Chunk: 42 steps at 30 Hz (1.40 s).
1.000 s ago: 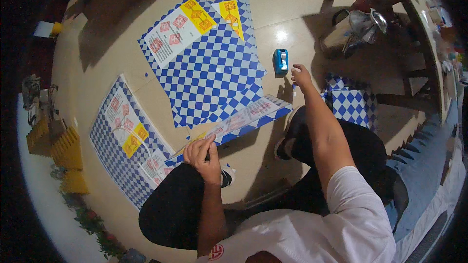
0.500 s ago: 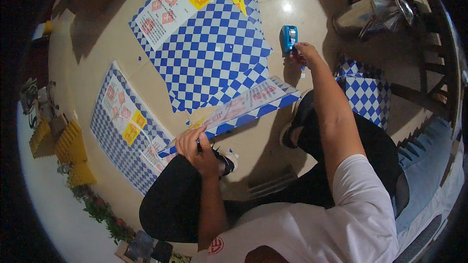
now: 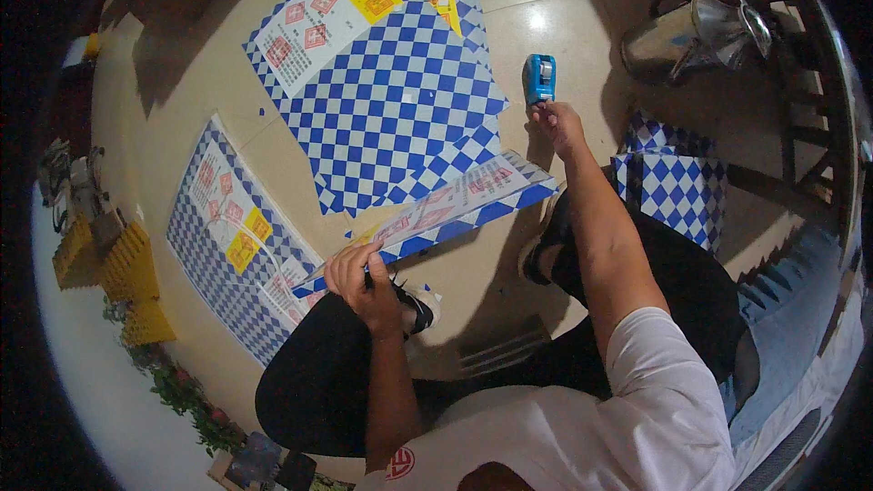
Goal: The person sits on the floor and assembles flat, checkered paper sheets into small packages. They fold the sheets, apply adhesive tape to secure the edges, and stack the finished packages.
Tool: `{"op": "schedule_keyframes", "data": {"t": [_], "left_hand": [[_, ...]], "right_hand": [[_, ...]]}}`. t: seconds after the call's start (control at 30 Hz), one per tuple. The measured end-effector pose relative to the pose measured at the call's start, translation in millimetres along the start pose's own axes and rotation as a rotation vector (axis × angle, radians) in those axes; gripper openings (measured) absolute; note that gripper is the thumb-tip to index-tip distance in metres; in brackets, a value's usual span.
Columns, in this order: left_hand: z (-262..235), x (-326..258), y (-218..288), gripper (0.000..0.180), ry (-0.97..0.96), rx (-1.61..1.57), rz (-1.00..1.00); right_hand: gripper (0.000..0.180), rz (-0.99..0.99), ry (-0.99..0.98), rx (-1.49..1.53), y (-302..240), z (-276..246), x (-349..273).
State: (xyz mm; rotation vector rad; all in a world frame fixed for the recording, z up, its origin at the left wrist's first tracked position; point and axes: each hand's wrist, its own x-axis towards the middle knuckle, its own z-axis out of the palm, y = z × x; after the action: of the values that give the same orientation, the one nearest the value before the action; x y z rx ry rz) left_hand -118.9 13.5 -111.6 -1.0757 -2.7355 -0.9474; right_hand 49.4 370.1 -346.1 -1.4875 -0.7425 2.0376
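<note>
left hand [image 3: 366, 280] grips the near end of the folded checkered sheet [image 3: 455, 205], pinning it across the floor [image 3: 509, 27] by the knee | right hand [image 3: 559, 123] stretched out, fingers closing on the blue tape dispenser [image 3: 538, 78] beyond | flat checkered sheets [image 3: 391, 100] farther out

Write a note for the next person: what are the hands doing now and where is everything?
Left hand: grips the near end of a folded blue-checked sheet, held up off the floor.
Right hand: reaches out, fingertips at the blue tape dispenser on the floor.
More checked sheets lie flat on the floor ahead.
Done: one sheet folded.
Left: no tape visible on it yet.
</note>
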Motion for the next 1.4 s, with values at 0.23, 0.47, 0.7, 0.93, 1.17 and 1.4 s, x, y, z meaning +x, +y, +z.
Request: {"op": "schedule_keyframes", "data": {"t": [0.23,0.47,0.7,0.93,1.17,1.4], "left_hand": [[0.2,-1.2,-5.9,0.013,0.016,-0.048,0.067],[0.8,2.9,-2.4,0.011,0.021,-0.064,0.042],[-6.4,12.0,8.2,0.011,0.002,-0.101,-0.043],[-1.2,4.4,-5.7,0.009,0.120,-0.157,0.005],[4.1,-2.0,-10.2,0.024,0.245,-0.254,-0.052],[5.6,-11.4,-9.7,0.063,0.182,-0.345,-0.149]], "right_hand": [[0.019,-0.002,0.084,-0.202,27.2,-14.6,23.1],[0.023,-0.423,0.373,-1.609,20.9,-34.2,10.0],[0.017,-0.103,-0.358,-0.747,-68.9,26.1,-4.3],[0.009,-0.118,-1.047,-1.156,-153.6,171.1,-167.3],[0.012,-0.541,-1.483,-1.684,-106.2,257.0,-285.3],[0.029,-0.661,-1.584,-1.786,-73.0,278.7,-296.4]]}}
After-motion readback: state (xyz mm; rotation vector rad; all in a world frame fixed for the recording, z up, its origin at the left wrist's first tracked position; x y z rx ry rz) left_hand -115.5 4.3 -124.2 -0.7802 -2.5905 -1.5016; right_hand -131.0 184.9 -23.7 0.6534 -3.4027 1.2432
